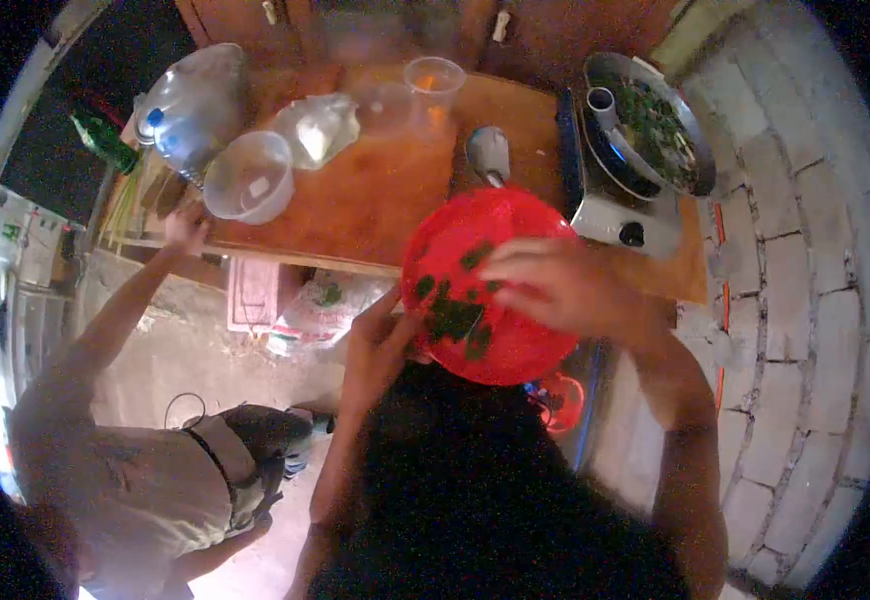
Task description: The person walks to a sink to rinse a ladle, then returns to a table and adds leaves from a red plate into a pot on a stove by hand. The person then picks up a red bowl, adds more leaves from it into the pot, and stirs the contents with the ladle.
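Red plate: I saw this plate (500, 365) against the person's dark top, at the table's near edge.
Green leaves: the pieces (453, 318) lay scattered on it.
Left hand: this one (380, 345) gripped the plate's rim, thumb uppermost.
Right hand: it (560, 290) was over the plate beside the leaves, fingers blurred; I couldn't tell whether they pinched any.
Stove: a pan (697, 178) of greens sat on it (605, 225).
Co-worker: one hand (187, 230) rested by the clear bowl (245, 195).

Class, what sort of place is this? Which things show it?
Probably a kitchen: a wide pan with greens sits over a stove, and a red dish holds green pieces.
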A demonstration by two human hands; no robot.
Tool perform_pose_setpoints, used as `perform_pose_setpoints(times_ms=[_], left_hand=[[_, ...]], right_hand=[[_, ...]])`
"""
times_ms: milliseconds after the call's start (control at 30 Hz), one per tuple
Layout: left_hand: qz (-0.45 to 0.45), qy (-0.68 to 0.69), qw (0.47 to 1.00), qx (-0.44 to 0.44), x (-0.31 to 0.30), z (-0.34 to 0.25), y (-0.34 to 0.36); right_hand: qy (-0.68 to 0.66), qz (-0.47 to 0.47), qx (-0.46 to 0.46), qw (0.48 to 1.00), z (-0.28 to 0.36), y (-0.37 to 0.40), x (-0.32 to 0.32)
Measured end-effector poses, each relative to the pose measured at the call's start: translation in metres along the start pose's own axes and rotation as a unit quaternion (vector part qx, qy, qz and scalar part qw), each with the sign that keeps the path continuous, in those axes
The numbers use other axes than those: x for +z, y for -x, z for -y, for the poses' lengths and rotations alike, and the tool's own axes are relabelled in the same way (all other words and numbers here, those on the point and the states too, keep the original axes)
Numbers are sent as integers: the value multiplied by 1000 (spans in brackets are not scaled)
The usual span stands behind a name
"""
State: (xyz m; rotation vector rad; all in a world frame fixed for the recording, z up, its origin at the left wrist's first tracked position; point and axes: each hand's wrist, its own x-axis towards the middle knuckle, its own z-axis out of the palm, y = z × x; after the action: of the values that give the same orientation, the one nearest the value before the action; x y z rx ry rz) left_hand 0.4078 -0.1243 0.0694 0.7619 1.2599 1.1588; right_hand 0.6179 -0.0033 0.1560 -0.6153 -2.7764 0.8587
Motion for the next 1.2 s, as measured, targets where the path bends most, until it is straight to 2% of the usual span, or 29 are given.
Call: perform_pose_setpoints(times_ms=[67, 100, 167, 200, 300, 333, 400, 467, 500, 567, 667, 700, 767, 900, 967, 1033, 1100, 1167, 1200], left_hand=[[31, 5, 999, 7, 1, -4, -6], [27, -3, 1000, 10, 2, -4, -6], [28, -8, 999, 14, 2, -5, -10], [35, -29, 999, 12, 0, -7, -10], [50, -59, 997, 11, -2, -6, -12], [56, -69, 996, 16, -2, -5, -12], [69, -79, 994, 13, -3, -2, -16], [79, -90, 993, 9, -6, 4, -19], [76, -73, 994, 7, -8, 9, -20], [75, -55, 996, 3, -6, 11, -20], [78, -44, 996, -11, 1, 2, -22], [87, -46, 995, -20, 4, -1, -24], [100, -47, 994, -26, 12, -7, -25], [81, -57, 995, -22, 26, -11, -25], [77, -65, 995, -19, 28, -8, -26], [91, -18, 996, 15, 25, 0, -25], [89, -22, 996, 12, 28, -8, -19], [89, -25, 996, 8, 30, -17, -13], [86, -23, 996, 20, 30, -20, -11]], right_hand=[[45, 6, -23, 999, 3, -6, 29], [47, 4, -16, 999, 10, -6, 36], [158, 11, 4, 987, 20, -7, 45], [160, 13, 8, 987, 20, -7, 48], [122, 34, 12, 992, 15, -6, 68], [29, 24, 52, 998, 8, -7, 83], [-61, 8, 94, 994, 2, -6, 89], [7, 48, 46, 998, 1, -2, 84], [6, 48, 49, 998, -4, 0, 79], [-184, -50, 79, 978, -18, 4, 63], [-255, -60, 139, 955, -17, 9, 25], [-251, -65, 141, 956, -19, 13, 16], [-273, -69, 228, 932, -22, 20, 3], [-249, -111, 195, 942, -24, 31, -20], [-275, -115, 236, 925, -25, 31, -21], [-278, -116, 238, 923, -28, 30, -16], [-285, -113, 242, 921, -27, 28, -12], [-384, -97, 265, 879, -20, 27, -17], [-388, -93, 264, 878, -22, 28, -18]])
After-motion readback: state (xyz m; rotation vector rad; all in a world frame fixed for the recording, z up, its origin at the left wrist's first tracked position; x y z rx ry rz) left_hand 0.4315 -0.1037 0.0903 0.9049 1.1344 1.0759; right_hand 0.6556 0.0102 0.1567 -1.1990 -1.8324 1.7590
